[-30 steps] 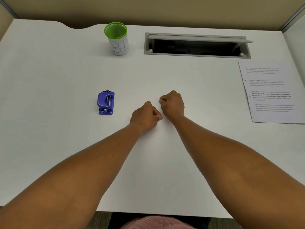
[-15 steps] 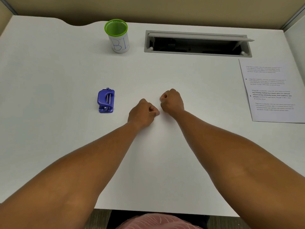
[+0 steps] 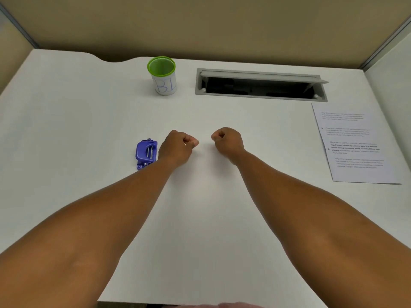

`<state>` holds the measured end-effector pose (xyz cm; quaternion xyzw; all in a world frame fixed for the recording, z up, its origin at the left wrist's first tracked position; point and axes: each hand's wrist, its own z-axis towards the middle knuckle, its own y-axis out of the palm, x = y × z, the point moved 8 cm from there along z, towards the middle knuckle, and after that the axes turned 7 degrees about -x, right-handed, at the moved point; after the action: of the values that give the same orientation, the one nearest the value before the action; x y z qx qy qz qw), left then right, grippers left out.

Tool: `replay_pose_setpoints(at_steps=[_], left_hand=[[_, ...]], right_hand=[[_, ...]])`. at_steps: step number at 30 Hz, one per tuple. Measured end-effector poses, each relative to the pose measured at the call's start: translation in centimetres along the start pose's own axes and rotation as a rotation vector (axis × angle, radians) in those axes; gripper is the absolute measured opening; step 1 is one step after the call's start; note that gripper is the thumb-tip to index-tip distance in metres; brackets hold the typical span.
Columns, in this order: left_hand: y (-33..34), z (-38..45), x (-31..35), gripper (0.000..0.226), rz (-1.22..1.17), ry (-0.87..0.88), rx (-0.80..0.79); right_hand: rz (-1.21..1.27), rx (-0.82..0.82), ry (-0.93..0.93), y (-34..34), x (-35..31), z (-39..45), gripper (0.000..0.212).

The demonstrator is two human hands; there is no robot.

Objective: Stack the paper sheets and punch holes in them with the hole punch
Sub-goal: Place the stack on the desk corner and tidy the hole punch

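A small purple hole punch (image 3: 146, 154) lies on the white desk, left of centre. My left hand (image 3: 178, 148) is a closed fist just right of the punch, its wrist partly overlapping the punch's right edge in the view. My right hand (image 3: 228, 142) is also a closed fist, a short gap to the right of the left one. Neither hand holds anything. Printed paper sheets (image 3: 353, 144) lie flat at the desk's right side, well away from both hands.
A white cup with a green rim (image 3: 163, 77) and blue writing stands at the back. An open grey cable tray (image 3: 261, 85) is sunk into the desk behind the hands. Partition walls (image 3: 200, 23) enclose the desk at the back and sides.
The two fists were touching at the desk's centre and have moved apart; the left one has shifted toward the hole punch. The camera has tilted, showing more wall.
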<state>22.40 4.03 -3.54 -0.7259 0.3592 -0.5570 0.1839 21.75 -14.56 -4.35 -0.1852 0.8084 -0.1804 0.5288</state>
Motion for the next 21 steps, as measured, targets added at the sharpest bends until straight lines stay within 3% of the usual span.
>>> replay_pose_setpoints(at_steps=[21], left_hand=[[-12.3, 9.2, 2.4, 0.018, -0.193, 0.028, 0.26]], right_hand=[[0.07, 0.017, -0.211, 1.9, -13.3, 8.9, 0.013]])
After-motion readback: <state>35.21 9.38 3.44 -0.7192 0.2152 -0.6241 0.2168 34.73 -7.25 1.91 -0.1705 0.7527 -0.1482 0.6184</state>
